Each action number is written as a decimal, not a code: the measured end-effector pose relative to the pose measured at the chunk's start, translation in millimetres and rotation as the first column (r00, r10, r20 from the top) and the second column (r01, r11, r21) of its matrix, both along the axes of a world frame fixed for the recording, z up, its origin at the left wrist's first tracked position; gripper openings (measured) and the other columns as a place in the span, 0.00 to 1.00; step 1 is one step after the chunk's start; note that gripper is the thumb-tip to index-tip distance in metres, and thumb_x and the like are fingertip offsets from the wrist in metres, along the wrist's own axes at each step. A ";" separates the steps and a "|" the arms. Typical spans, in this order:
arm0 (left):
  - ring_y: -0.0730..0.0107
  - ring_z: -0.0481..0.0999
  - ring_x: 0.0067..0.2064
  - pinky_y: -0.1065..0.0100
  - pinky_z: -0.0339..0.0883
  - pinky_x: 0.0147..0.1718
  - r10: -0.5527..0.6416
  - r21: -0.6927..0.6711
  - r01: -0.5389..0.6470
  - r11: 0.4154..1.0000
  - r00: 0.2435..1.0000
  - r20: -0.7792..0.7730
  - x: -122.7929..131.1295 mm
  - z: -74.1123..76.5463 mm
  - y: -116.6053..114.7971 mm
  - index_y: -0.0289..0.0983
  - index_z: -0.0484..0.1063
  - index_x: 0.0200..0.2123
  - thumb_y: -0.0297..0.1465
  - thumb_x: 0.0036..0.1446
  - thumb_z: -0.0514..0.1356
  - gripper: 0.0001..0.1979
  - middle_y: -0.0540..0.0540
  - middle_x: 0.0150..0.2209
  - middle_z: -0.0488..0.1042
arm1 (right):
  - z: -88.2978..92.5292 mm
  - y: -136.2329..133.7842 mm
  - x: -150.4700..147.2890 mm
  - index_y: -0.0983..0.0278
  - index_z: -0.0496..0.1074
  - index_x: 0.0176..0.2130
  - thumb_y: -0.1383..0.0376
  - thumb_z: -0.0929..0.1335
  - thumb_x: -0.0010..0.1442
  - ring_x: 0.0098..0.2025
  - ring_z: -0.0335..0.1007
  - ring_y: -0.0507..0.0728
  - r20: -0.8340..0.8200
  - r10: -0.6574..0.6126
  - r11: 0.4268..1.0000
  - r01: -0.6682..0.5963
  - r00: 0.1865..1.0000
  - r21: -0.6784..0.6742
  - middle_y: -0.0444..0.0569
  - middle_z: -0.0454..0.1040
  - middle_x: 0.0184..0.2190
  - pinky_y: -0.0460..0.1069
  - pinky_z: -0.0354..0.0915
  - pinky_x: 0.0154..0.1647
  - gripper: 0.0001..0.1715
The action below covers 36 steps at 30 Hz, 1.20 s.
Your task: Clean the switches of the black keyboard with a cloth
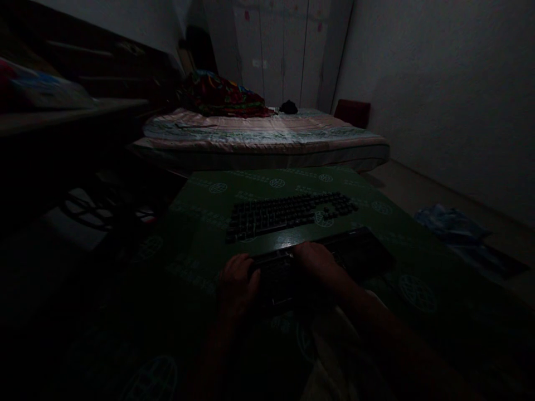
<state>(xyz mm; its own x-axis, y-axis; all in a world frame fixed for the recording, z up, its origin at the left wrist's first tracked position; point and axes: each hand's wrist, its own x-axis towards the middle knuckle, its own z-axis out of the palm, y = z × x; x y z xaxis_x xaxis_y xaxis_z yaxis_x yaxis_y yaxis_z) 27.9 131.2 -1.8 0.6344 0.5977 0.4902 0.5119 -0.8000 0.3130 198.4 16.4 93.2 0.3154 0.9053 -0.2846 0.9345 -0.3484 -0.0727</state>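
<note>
In a dimly lit room, we look down at a green table [188,301] printed with pale lettering and round emblems. A flat, long black keyboard body [363,256] lies on it in front of us, slightly slanted, its right end farther from us. Our left hand [238,281] touches its left end, thumb along the top; it is too dark for us to tell whether that grip is pinching the edge. Our right hand [315,260] rests over the middle with fingers curled, and we cannot tell whether its grip is closed, as the fingertips are hidden. Just beyond, black keycaps [273,214] are laid out in keyboard-like rows. Past the table stands a bed with a striped, pale sheet [267,133], bearing a crumpled red patterned blanket [225,96].
</note>
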 end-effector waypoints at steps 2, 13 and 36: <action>0.55 0.70 0.49 0.53 0.65 0.48 -0.003 -0.003 0.003 1.000 1.000 -0.003 -0.1 0.0 0.4 0.37 0.71 0.37 0.34 0.53 0.53 0.11 0.40 0.44 0.74 | 0.3 -0.6 0.6 0.66 0.73 0.43 0.71 0.58 0.60 0.44 0.74 0.61 -0.002 0.008 1.000 -0.008 1.000 -0.013 0.59 0.77 0.39 0.49 0.67 0.40 0.19; 0.54 0.70 0.49 0.52 0.65 0.47 -0.006 -0.015 0.006 1.000 1.000 -0.001 -0.4 3.2 -1.4 0.36 0.71 0.36 0.35 0.54 0.52 0.12 0.38 0.44 0.74 | -1.0 -2.9 2.3 0.66 0.74 0.43 0.71 0.58 0.60 0.45 0.73 0.60 -0.008 0.007 1.000 -0.007 1.000 0.004 0.58 0.77 0.40 0.48 0.66 0.41 0.18; 0.55 0.70 0.49 0.53 0.65 0.48 -0.001 -0.022 0.001 1.000 1.000 -0.008 0.7 1.9 -1.6 0.35 0.72 0.37 0.35 0.54 0.53 0.13 0.38 0.45 0.73 | 1.5 -3.1 -7.2 0.66 0.74 0.42 0.71 0.57 0.60 0.43 0.74 0.60 -0.010 -0.073 0.997 0.073 0.997 0.012 0.60 0.77 0.40 0.49 0.67 0.40 0.18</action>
